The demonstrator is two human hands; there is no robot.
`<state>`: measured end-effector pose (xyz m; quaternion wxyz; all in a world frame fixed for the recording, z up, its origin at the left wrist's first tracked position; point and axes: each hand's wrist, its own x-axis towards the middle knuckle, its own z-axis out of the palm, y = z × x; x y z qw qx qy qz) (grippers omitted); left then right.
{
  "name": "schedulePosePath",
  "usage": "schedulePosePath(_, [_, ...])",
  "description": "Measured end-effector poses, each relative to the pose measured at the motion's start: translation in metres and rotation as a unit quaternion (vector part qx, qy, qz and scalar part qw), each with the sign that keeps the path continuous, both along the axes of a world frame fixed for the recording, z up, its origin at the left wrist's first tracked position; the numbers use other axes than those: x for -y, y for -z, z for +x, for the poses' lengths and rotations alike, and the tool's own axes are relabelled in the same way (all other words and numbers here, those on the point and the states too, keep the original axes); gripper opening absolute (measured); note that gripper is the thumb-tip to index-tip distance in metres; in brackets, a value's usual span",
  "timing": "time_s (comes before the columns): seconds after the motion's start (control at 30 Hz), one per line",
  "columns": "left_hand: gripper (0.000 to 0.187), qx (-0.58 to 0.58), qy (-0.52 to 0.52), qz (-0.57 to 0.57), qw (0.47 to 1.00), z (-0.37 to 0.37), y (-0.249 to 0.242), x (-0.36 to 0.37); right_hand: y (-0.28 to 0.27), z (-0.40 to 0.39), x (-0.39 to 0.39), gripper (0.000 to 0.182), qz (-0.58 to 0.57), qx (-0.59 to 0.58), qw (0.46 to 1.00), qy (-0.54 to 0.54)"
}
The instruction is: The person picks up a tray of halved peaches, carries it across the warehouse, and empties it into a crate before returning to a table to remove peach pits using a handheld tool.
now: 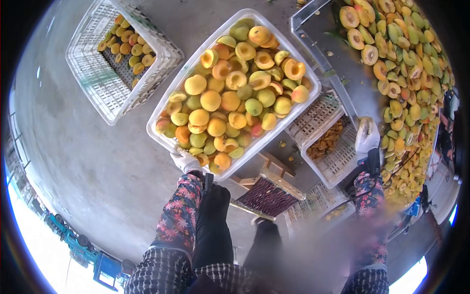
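A white plastic crate (157, 105) full of halved yellow peaches (230, 100) is in front of me, several of them showing pitted hollows. My left hand (185, 160), in a white glove, is closed on the crate's near left rim. Over to the right, my right hand (367, 136), also gloved in white, is closed at the rim of a metal table (346, 93); its fingertips are partly hidden. Beside that hand, a large heap of peach halves (409, 98) covers the table.
Another white basket (90, 90) with some peaches stands at the upper left. Below the table edge sits a basket (330, 171) holding orange-brown scraps or pits. Near my legs is a low wooden stool (269, 196) with a dark woven seat. A blue vehicle (105, 269) is at the lower left.
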<state>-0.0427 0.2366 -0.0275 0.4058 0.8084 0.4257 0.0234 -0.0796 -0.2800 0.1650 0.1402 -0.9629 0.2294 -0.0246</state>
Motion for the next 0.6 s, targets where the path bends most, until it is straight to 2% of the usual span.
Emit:
schedulePosePath(0.03, [0.028, -0.013, 0.005, 0.018, 1.000, -0.001, 0.002, -0.003, 0.002, -0.001, 0.002, 0.026, 0.005, 0.008, 1.000, -0.009])
schedulePosePath(0.1, [0.027, -0.024, 0.004, 0.014, 1.000, -0.003, 0.006, -0.006, 0.017, -0.017, 0.015, 0.027, -0.059, 0.015, 0.998, -0.025])
schedulePosePath(0.13, [0.028, 0.000, -0.006, -0.023, 1.000, 0.000, 0.002, -0.002, 0.019, -0.021, 0.023, 0.034, -0.063, 0.009, 0.998, -0.027])
schedulePosePath(0.2, [0.027, 0.013, 0.004, -0.026, 1.000, 0.001, -0.002, 0.001, 0.025, -0.024, 0.030, 0.047, -0.070, 0.004, 0.997, -0.032])
schedulePosePath(0.27, [0.025, 0.012, 0.034, 0.017, 0.999, -0.005, 0.007, -0.006, 0.023, -0.019, 0.021, 0.045, -0.097, 0.033, 0.995, -0.019])
schedulePosePath(0.3, [0.025, 0.009, 0.010, -0.001, 1.000, 0.002, -0.007, 0.002, 0.023, -0.016, 0.018, 0.044, -0.112, 0.044, 0.993, -0.018])
schedulePosePath(0.37, [0.026, 0.076, 0.012, -0.065, 0.995, -0.002, 0.000, -0.001, 0.040, -0.011, 0.016, 0.038, -0.245, 0.128, 0.961, 0.022])
schedulePosePath(0.4, [0.027, 0.059, 0.027, -0.033, 0.997, -0.004, -0.003, -0.001, 0.034, -0.012, -0.013, 0.033, -0.253, 0.196, 0.947, 0.036])
schedulePosePath(0.43, [0.028, 0.042, 0.042, -0.002, 0.998, -0.001, -0.008, 0.000, 0.014, -0.013, -0.072, 0.032, -0.178, 0.253, 0.950, 0.051])
schedulePosePath(0.47, [0.029, 0.042, 0.036, -0.011, 0.998, -0.001, -0.005, -0.002, 0.000, -0.025, -0.128, 0.030, -0.151, 0.284, 0.945, 0.055])
schedulePosePath(0.5, [0.031, 0.039, 0.034, -0.021, 0.998, -0.002, -0.004, -0.005, -0.007, -0.055, -0.192, 0.029, 0.031, 0.270, 0.956, 0.112])
schedulePosePath(0.53, [0.032, 0.022, 0.036, -0.013, 0.999, -0.001, -0.014, -0.005, -0.013, -0.085, -0.255, 0.029, 0.221, 0.272, 0.916, 0.197])
schedulePosePath(0.57, [0.034, 0.005, 0.040, -0.007, 0.999, -0.001, -0.021, 0.000, -0.020, -0.115, -0.318, 0.030, 0.353, 0.271, 0.846, 0.294])
schedulePosePath(0.6, [0.038, 0.049, 0.054, 0.004, 0.997, -0.004, -0.002, -0.005, -0.041, -0.143, -0.376, 0.027, 0.442, 0.205, 0.842, 0.232])
